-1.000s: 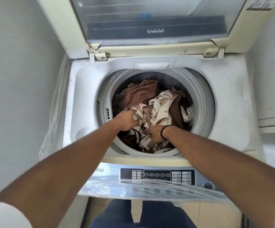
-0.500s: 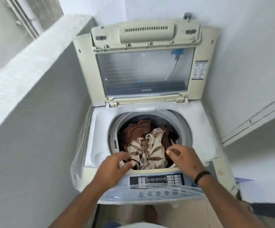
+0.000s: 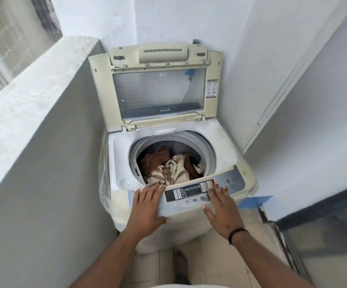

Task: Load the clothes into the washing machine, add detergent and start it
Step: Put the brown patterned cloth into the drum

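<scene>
Along the left runs a low grey wall (image 3: 44,154) with a pale, rough top ledge, and a window (image 3: 12,32) shows beyond it at the upper left corner. The wall stands just beside the washing machine (image 3: 125,163), and a clear plastic cover (image 3: 104,173) is bunched in the narrow gap between the two.

The left hand (image 3: 146,206) lies flat on the machine's front edge, at the left end of the control panel (image 3: 189,191) — fingers straight and slightly spread, holding nothing, fingertips reaching the front rim of the tub opening.

The lid (image 3: 158,86) stands upright against the back wall, its clear window facing the person, so the round opening is uncovered. The clothes (image 3: 168,169) sit inside the drum: brown fabric toward the back left, a cream and brown patterned piece heaped at the front, below the rim.

The right hand (image 3: 222,208) rests palm down over the right part of the panel, fingers straight and spread, nothing in its grasp; it hides some of the buttons. A black band (image 3: 236,233) circles that wrist. Two round buttons (image 3: 228,183) show just past the fingertips, near the machine's front right corner.

Further right, a strip of blue tape (image 3: 255,201) sits beside the machine, close to a white wall (image 3: 313,121) with a raised frame line. A bare foot (image 3: 181,260) shows on the tiled floor (image 3: 216,256) below the machine's front.
</scene>
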Demonstrator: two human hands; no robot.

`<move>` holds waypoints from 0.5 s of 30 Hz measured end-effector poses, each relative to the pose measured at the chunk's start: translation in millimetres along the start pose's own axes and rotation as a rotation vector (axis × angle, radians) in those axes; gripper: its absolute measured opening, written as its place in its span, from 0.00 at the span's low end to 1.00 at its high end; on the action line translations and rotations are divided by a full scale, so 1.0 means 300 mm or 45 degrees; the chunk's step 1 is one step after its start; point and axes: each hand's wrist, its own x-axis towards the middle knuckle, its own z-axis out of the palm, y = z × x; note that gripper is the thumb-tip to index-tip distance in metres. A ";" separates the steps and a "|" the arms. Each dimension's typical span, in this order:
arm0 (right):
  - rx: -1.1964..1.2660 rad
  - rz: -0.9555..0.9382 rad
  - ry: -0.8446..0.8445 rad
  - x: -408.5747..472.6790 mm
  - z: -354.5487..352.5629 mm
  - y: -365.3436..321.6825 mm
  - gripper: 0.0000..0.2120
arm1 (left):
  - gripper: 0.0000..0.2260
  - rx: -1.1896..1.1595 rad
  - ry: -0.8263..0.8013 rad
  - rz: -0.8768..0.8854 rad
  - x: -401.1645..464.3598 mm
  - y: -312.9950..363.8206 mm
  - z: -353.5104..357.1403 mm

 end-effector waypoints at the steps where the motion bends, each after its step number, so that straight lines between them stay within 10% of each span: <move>1: 0.019 0.018 -0.027 -0.030 0.001 -0.002 0.32 | 0.47 -0.011 0.018 0.005 -0.001 0.001 0.008; 15: 0.660 0.859 -0.123 -1.043 0.227 0.282 0.25 | 0.36 0.083 0.071 -0.001 -0.239 0.116 0.163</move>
